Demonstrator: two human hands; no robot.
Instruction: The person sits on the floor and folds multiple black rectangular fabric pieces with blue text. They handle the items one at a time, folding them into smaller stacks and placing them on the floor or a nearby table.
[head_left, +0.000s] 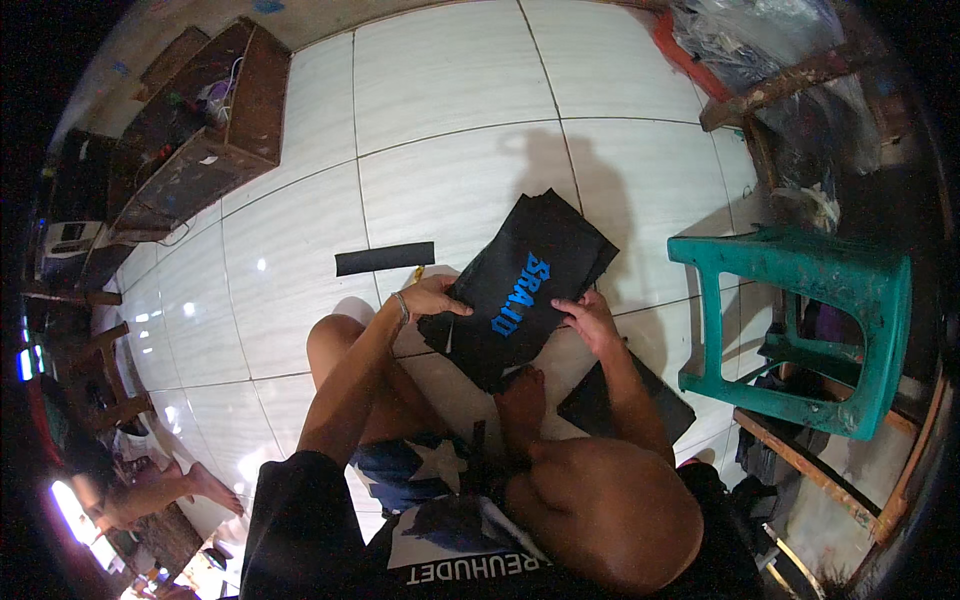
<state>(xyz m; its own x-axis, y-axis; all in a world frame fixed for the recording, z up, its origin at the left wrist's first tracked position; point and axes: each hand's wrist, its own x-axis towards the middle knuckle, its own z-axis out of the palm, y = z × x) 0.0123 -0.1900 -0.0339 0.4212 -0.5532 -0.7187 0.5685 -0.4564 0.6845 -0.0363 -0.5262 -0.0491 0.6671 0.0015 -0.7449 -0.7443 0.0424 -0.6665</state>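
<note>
A stack of black fabric pieces, the top one bearing blue printed lettering, is held between both my hands above the floor. My left hand grips the stack's left edge, thumb on top and fingers underneath. On the opposite edge, my right hand pinches the stack with its thumb over the top piece. A black strip lies on the tiles beyond my left hand, with a small yellow object beside it. Partly under my right forearm, another black piece or pile rests on the floor.
A green plastic stool lies on its side at right, near a wooden frame. Clear plastic bags hang over upper-right woodwork. A wooden cabinet stands upper left on the white tiled floor. Another person's foot shows lower left.
</note>
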